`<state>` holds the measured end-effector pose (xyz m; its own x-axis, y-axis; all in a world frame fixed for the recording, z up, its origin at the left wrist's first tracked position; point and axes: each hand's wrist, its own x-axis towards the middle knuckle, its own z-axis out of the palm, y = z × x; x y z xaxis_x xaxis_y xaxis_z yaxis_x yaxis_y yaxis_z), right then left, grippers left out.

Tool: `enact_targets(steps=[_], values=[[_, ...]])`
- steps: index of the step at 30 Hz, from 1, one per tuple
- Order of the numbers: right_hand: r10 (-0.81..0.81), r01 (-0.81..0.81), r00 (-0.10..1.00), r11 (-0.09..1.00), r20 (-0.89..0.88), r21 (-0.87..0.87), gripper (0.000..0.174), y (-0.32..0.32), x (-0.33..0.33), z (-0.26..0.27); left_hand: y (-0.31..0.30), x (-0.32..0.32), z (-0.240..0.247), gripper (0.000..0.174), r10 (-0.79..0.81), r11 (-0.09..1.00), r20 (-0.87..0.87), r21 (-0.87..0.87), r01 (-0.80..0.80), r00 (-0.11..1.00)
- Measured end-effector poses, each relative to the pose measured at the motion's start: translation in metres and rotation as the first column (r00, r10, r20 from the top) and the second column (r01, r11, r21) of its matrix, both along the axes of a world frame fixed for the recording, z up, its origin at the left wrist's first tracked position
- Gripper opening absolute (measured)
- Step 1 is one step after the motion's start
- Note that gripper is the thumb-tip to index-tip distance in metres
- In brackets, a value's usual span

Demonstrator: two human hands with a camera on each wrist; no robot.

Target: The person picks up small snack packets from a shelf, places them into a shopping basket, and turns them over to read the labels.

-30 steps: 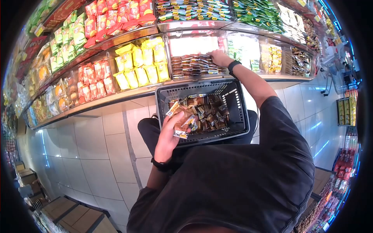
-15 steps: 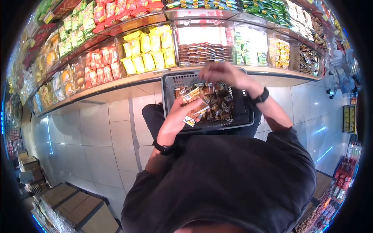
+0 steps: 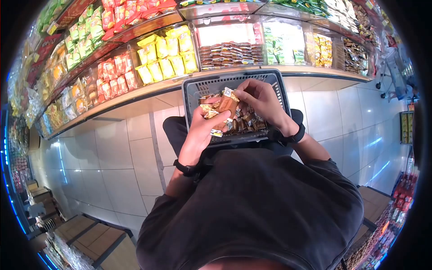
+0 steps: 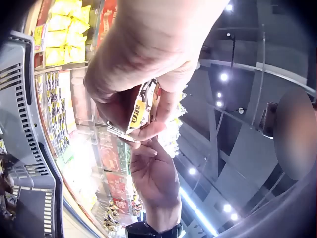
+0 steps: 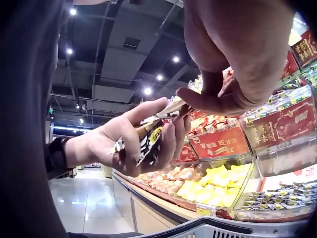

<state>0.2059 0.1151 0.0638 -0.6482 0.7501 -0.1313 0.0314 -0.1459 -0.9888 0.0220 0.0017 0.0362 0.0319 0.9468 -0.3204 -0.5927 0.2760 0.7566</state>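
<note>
My left hand [image 3: 204, 128] holds a stack of small brown and yellow snack packets [image 3: 221, 110] above a grey shopping basket [image 3: 198, 87]. The same stack of packets [image 5: 148, 139] shows between its fingers [image 5: 143, 124] in the right wrist view. My right hand [image 3: 256, 101] pinches the top end of a packet [image 3: 230, 95] in that stack. In the left wrist view the left hand [image 4: 143, 64] grips the packets [image 4: 141, 111] and the right hand [image 4: 151, 173] touches them from below. More brown packets [image 3: 247, 121] fill the basket.
A shelf [image 3: 252, 69] ahead carries brown packets [image 3: 231, 51] behind a clear front, with yellow bags [image 3: 166, 63], red bags [image 3: 114, 74] and green packs [image 3: 283, 47] beside them. The basket rests on my lap. White floor tiles [image 3: 117, 157] lie to the left.
My right hand has come back from the shelf's brown packets to the stack in my left hand. The left hand has risen a little over the basket.
</note>
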Motion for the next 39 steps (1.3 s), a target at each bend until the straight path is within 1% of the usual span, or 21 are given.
enact_targets(steps=[2, 6, 8, 11, 15, 16, 17, 18, 19, 20, 21, 22, 23, 24, 28, 30, 31, 33, 35, 37, 39], values=[[0.025, -0.026, 0.999, 0.999, 0.035, 0.032, 0.013, -0.004, 0.001, 0.006, -0.001, 0.002, 0.003, 0.048, 0.124, 0.992, -0.019, -0.032, -0.125, 0.992], [0.079, -0.082, 0.997, 0.985, 0.024, 0.149, 0.011, -0.005, 0.003, 0.011, -0.005, 0.0, 0.012, 0.039, 0.178, 0.984, -0.123, 0.027, -0.176, 0.976], [0.201, -0.2, 0.978, 0.979, 0.054, -0.024, 0.009, -0.004, 0.008, 0.006, -0.006, -0.003, 0.014, 0.03, 0.202, 0.979, -0.2, 0.06, -0.194, 0.959], [0.265, -0.263, 0.964, 0.961, 0.006, -0.084, 0.01, -0.007, 0.011, -0.007, -0.006, -0.007, 0.018, 0.027, 0.194, 0.98, -0.273, 0.101, -0.172, 0.942], [0.177, -0.193, 0.973, 0.976, -0.151, -0.1, 0.011, -0.02, 0.006, -0.018, 0.0, -0.006, 0.019, 0.026, 0.268, 0.963, -0.26, 0.08, -0.256, 0.928], [0.068, -0.073, 0.989, 0.997, -0.134, -0.029, 0.012, -0.023, 0.004, -0.017, 0.002, -0.006, 0.017, 0.025, 0.302, 0.953, -0.262, 0.064, -0.296, 0.916], [0.069, -0.074, 0.989, 0.997, -0.134, -0.027, 0.012, -0.027, 0.002, -0.013, 0.004, -0.006, 0.015, 0.024, 0.335, 0.941, -0.265, 0.047, -0.335, 0.904], [-0.066, 0.071, 0.997, 0.946, -0.027, 0.317, 0.012, -0.03, 0.0, -0.005, 0.005, -0.005, 0.011, 0.026, 0.317, 0.948, -0.272, 0.058, -0.314, 0.908], [-0.229, 0.162, 0.973, 0.758, 0.026, 0.632, 0.013, -0.031, -0.001, 0.0, 0.005, -0.003, 0.01, 0.026, 0.318, 0.948, -0.271, 0.061, -0.313, 0.908], [-0.231, 0.146, 0.973, 0.584, -0.009, 0.798, 0.017, -0.03, -0.002, -0.007, 0.003, 0.0, 0.009, 0.028, 0.277, 0.961, -0.118, 0.024, -0.276, 0.954], [-0.23, 0.145, 0.973, 0.583, -0.009, 0.799, 0.017, -0.031, -0.002, -0.006, 0.003, 0.002, 0.009, 0.029, 0.234, 0.972, 0.039, -0.005, -0.234, 0.972], [-0.187, 0.056, 0.982, 0.395, 0.02, 0.917, 0.021, -0.032, -0.002, -0.004, 0.004, 0.001, 0.002, 0.03, 0.197, 0.98, 0.161, -0.005, -0.199, 0.967], [-0.151, -0.029, 0.987, 0.184, 0.057, 0.983, 0.027, -0.034, -0.002, -0.004, 0.004, 0.001, 0.0, 0.03, 0.2, 0.979, 0.16, -0.006, -0.202, 0.967], [-0.133, -0.027, 0.99, 0.214, 0.057, 0.977, 0.034, -0.036, -0.001, -0.007, 0.003, 0.002, 0.0, 0.029, 0.176, 0.984, 0.137, 0.01, -0.179, 0.975], [-0.068, -0.03, 0.996, 0.251, 0.049, 0.968, 0.03, -0.035, 0.005, 0.008, 0.004, 0.002, 0.003, 0.028, 0.128, 0.991, 0.103, 0.028, -0.131, 0.986], [0.05, 0.01, 0.998, 0.472, -0.038, 0.881, 0.03, -0.031, 0.011, 0.022, 0.001, -0.002, 0.005, 0.029, 0.095, 0.995, 0.005, 0.015, -0.095, 0.996], [-0.005, -0.01, 1.0, 0.611, 0.017, 0.791, 0.031, -0.031, 0.015, 0.027, 0.0, -0.003, 0.008, 0.029, 0.095, 0.995, 0.006, 0.013, -0.095, 0.995], [-0.066, 0.032, 0.995, 0.912, 0.069, 0.408, 0.035, -0.024, 0.009, 0.026, -0.001, -0.002, 0.016, 0.031, 0.004, 0.999, -0.038, 0.032, -0.002, 0.999], [0.075, -0.083, 0.996, 0.976, 0.051, 0.202, 0.039, -0.013, 0.004, 0.022, -0.002, 0.0, 0.02, 0.029, -0.02, 0.999, -0.089, 0.036, 0.023, 0.996], [0.299, -0.297, 0.949, 0.954, 0.098, -0.029, 0.036, -0.001, 0.005, 0.023, -0.002, 0.002, 0.024, 0.026, -0.018, 0.998, -0.195, 0.056, 0.03, 0.981], [0.303, -0.303, 0.952, 0.953, 0.038, -0.006, 0.031, 0.003, 0.006, 0.02, -0.005, 0.0, 0.023, 0.021, 0.004, 0.997, -0.22, 0.08, 0.014, 0.975]])
